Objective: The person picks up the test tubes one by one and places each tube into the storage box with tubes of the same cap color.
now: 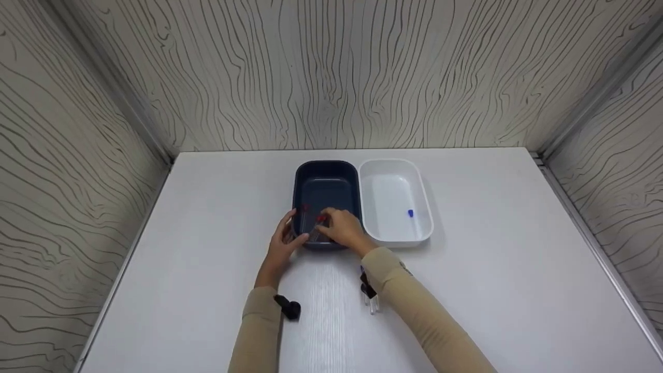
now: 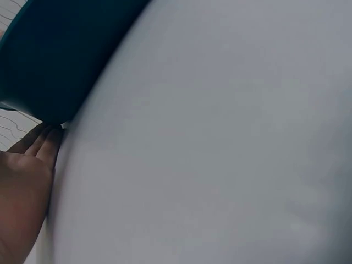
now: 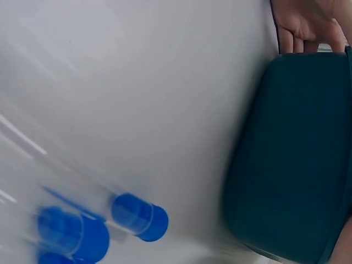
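Note:
My right hand [image 1: 343, 227] reaches over the front of a dark blue bin [image 1: 326, 247], pinching a clear tube with a red cap [image 1: 321, 218] between thumb and fingers. Another red cap [image 1: 305, 207] shows inside the bin near its left wall; its clear body is hard to make out. At the bin's front left corner, my left hand [image 1: 279, 251] rests its spread thumb and fingers against the wall and rim. The left wrist view shows those fingers [image 2: 47, 144] fairly straight at the bin's foot. The bin's inside is hidden in both wrist views.
A white bin [image 1: 386, 207] stands against the dark one's right side, a small blue cap [image 1: 411, 213] in it. Several clear tubes with blue caps [image 3: 140, 216] lie on the white table under my right forearm. A patterned panel [image 1: 331, 77] rises behind.

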`<state>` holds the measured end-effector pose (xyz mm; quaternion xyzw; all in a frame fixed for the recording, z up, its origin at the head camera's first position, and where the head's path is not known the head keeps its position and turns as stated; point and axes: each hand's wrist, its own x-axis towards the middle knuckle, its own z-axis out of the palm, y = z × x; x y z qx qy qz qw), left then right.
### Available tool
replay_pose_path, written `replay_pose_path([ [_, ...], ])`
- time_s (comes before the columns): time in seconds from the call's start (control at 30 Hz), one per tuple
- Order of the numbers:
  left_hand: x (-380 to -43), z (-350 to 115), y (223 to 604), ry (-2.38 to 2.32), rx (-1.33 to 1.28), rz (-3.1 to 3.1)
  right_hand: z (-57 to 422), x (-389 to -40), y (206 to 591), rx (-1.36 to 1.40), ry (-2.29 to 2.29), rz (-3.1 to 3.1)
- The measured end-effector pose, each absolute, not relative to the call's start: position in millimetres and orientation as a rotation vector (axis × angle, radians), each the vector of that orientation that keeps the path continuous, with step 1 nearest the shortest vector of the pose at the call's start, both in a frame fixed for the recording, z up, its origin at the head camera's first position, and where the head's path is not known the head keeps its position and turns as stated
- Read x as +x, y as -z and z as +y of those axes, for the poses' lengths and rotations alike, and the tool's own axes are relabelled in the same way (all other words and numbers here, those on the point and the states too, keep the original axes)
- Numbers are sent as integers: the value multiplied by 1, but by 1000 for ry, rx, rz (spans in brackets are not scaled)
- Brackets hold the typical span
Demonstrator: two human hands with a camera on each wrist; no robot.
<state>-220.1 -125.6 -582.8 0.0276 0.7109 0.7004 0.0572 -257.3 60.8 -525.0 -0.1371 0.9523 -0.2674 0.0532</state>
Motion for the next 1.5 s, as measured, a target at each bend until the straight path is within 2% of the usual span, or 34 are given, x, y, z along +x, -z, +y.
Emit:
replay_pose_path([
  [0.87, -222, -123, 590, -2143, -58, 2145, 90, -226, 519, -627, 1449, 2811],
  [1.37, -225, -122, 591, -2115, -57, 2188, 130, -191, 529, -471, 1917, 2746],
  [1.5, -225, -122, 592, -2132, -67, 2178, 139, -181, 519, -382, 1929, 2789],
])
